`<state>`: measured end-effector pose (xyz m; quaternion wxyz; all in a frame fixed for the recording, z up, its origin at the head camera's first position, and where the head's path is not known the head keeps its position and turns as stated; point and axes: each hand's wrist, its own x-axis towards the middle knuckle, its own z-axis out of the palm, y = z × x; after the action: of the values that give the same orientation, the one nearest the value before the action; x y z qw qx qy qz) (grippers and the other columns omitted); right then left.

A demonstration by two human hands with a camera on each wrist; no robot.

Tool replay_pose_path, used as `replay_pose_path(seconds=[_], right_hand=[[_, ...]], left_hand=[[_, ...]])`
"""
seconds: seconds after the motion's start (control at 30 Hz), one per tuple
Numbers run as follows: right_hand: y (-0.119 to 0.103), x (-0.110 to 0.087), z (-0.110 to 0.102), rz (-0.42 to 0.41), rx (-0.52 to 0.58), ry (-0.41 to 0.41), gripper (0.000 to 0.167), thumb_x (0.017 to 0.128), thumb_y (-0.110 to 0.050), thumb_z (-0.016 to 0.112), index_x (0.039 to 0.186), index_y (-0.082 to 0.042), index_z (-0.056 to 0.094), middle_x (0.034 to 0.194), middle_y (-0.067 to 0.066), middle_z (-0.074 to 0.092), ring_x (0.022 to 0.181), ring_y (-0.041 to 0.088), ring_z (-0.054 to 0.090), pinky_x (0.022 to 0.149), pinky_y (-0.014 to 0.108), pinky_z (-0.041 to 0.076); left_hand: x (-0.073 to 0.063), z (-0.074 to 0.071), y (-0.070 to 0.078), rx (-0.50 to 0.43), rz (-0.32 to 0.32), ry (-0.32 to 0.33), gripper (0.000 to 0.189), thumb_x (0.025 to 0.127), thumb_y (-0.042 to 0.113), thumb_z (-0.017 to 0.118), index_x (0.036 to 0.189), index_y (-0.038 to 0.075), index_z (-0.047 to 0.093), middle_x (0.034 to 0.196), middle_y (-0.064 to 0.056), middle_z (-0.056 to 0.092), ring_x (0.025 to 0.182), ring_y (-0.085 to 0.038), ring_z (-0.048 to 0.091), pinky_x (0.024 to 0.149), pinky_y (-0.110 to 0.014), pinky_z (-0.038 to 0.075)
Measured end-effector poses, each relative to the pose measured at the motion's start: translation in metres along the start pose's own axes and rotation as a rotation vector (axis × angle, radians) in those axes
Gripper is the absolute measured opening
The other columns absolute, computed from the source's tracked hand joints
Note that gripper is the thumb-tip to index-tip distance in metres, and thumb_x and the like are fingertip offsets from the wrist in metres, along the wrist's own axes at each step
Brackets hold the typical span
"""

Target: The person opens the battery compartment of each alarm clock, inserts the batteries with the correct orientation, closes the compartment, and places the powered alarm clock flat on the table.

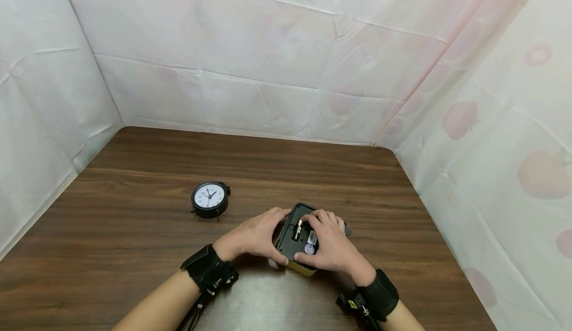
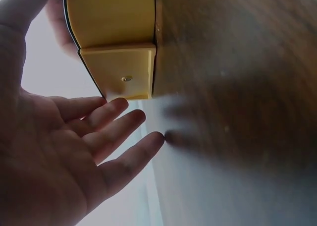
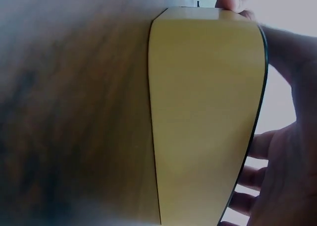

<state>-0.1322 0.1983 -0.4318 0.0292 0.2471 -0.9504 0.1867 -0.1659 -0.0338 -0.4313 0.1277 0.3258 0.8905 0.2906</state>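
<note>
A box-like device with a black back (image 1: 292,246) and yellow sides (image 2: 111,23) lies on the table, back up. In the slot of its back sits a small battery (image 1: 298,229). My left hand (image 1: 259,234) spans the device's left edge, thumb by the near corner and index finger by the far one; its other fingers extend loosely in the left wrist view. My right hand (image 1: 328,244) rests over the right part of the back, index fingertip close to the battery and thumb near the front edge. The yellow side (image 3: 203,97) fills the right wrist view.
A round black alarm clock (image 1: 209,199) with a white dial stands on the wooden table (image 1: 134,251), to the left of my hands. White cloth sheets (image 1: 250,73) hang round the table's back and sides. Both wrists wear black straps (image 1: 207,266).
</note>
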Motion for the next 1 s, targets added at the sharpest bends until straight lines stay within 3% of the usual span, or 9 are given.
replay_pose_path(seconds=[0.2, 0.67, 1.0], right_hand=[[-0.004, -0.001, -0.002, -0.007, 0.006, -0.029, 0.095, 0.060, -0.067, 0.077, 0.135, -0.014, 0.051, 0.131, 0.003, 0.049, 0.122, 0.028, 0.043, 0.103, 0.059, 0.028], [-0.010, -0.002, 0.002, 0.007, 0.015, 0.029, 0.094, 0.056, -0.058, 0.082, 0.133, -0.009, 0.057, 0.122, 0.002, 0.054, 0.115, 0.023, 0.048, 0.095, 0.048, 0.036], [-0.011, 0.005, -0.006, -0.054, -0.002, -0.031, 0.085, 0.057, -0.055, 0.082, 0.124, -0.006, 0.062, 0.116, 0.002, 0.054, 0.107, 0.021, 0.048, 0.090, 0.044, 0.044]], left_hand=[[0.001, -0.001, 0.001, -0.003, -0.009, 0.007, 0.112, 0.058, 0.053, 0.085, 0.150, 0.016, 0.034, 0.141, 0.001, 0.048, 0.117, -0.012, 0.052, 0.097, -0.037, 0.046], [0.004, 0.000, 0.003, 0.034, 0.009, 0.017, 0.114, 0.056, 0.056, 0.085, 0.149, 0.012, 0.036, 0.138, -0.001, 0.052, 0.119, -0.015, 0.053, 0.096, -0.036, 0.047], [0.003, -0.001, 0.000, 0.018, 0.002, 0.016, 0.113, 0.057, 0.054, 0.086, 0.149, 0.012, 0.037, 0.140, -0.001, 0.051, 0.123, -0.015, 0.052, 0.098, -0.036, 0.046]])
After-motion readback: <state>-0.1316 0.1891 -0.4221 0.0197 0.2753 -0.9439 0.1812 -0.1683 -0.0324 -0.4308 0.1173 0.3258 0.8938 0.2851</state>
